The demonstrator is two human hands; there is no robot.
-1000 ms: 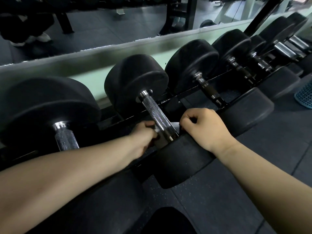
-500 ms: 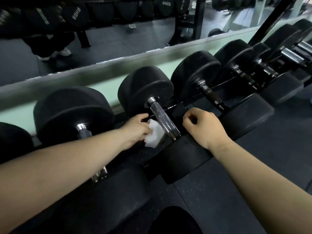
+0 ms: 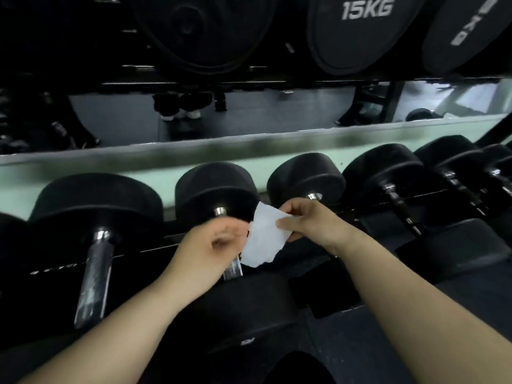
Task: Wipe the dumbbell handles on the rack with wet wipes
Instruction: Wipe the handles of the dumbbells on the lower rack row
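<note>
- Hanging between the two hands, a white wet wipe (image 3: 264,236) is shown in front of the dumbbell row, above the rack (image 3: 55,262) and touching no handle.
- The upper right corner of the wet wipe is pinched between the thumb and curled fingers of the right hand (image 3: 310,221); the lower edge of the sheet hangs free and ragged.
- The left hand (image 3: 213,245) is blurred. Its fingers are curled and lie at the left edge of the wet wipe, but it cannot be told whether the sheet is gripped by them.
- The middle handle (image 3: 233,268) is largely covered by the left hand; only its chrome collar at the far end and a short near stretch are seen. Its far head (image 3: 219,189) lies just behind the wet wipe.
- The left handle (image 3: 95,273), chrome and fully exposed, lies well to the left of both hands.
- The right dumbbell (image 3: 306,178) is seen just beyond the right hand, its collar showing above the knuckles; its handle is hidden by that hand.
- Further dumbbells (image 3: 388,173) are ranged to the far right.
- A pale green ledge (image 3: 166,156) runs behind the far heads, with a mirrored panel (image 3: 277,112) above it.
- A black plate marked 15KG (image 3: 360,34) is seen at the far top.
</note>
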